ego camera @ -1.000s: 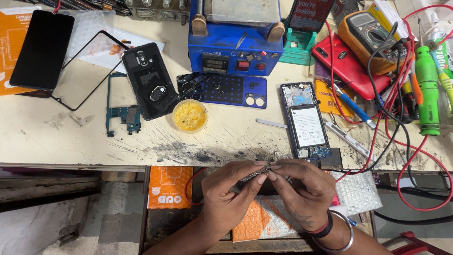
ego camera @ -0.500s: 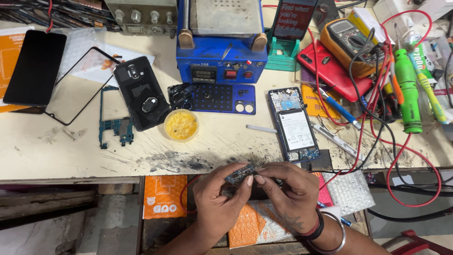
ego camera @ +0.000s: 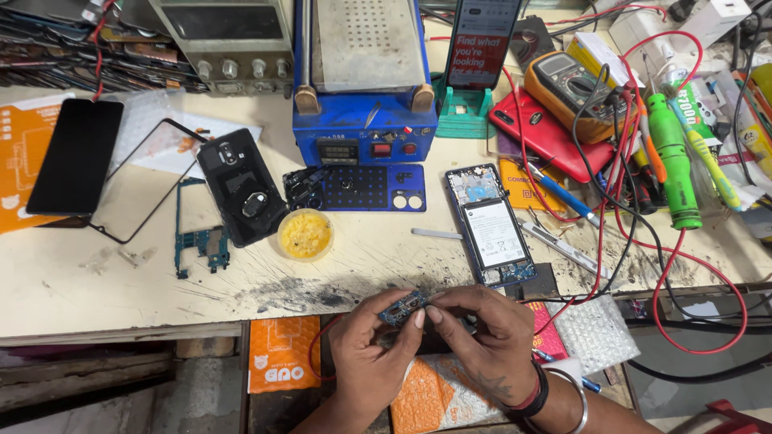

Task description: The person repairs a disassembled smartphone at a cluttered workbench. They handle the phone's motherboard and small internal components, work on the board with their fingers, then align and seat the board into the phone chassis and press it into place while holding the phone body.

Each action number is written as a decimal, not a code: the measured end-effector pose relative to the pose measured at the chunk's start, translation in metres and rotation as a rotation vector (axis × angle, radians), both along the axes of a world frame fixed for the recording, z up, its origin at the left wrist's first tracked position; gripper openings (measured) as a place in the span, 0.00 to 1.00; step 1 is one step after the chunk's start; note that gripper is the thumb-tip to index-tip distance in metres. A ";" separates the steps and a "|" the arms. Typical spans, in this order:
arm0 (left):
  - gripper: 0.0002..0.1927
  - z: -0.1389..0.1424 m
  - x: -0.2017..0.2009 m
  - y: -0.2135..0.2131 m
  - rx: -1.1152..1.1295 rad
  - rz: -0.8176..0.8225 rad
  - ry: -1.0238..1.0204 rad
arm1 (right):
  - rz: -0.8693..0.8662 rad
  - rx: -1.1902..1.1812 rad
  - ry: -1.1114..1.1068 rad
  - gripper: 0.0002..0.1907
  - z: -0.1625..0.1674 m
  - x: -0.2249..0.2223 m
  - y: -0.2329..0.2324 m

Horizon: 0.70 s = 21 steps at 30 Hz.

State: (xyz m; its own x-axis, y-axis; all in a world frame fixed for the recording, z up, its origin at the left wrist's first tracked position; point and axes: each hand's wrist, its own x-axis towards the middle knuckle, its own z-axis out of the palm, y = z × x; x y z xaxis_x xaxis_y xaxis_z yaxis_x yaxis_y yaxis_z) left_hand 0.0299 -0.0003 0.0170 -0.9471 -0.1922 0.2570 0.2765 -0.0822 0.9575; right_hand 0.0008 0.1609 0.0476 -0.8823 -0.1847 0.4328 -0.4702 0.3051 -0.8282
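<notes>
My left hand and my right hand meet just in front of the workbench's front edge. Between their fingertips they pinch a small blue circuit board, held nearly level. Right behind the hands an opened phone lies on its back with its battery and blue board showing. My right wrist wears a dark band and a metal bangle.
On the bench: a yellow paste tin, a black phone back cover, a green mainboard, a dark screen, a blue heating station, a multimeter, red wires, tweezers, green screwdrivers.
The view has shifted, so the bench sits higher in the frame. Both hands stay at the bench edge on the small board, which has turned a little between the fingers.
</notes>
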 end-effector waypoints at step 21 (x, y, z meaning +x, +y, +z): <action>0.14 -0.013 -0.004 0.001 0.175 -0.114 -0.087 | -0.024 -0.033 -0.089 0.08 -0.008 -0.003 -0.002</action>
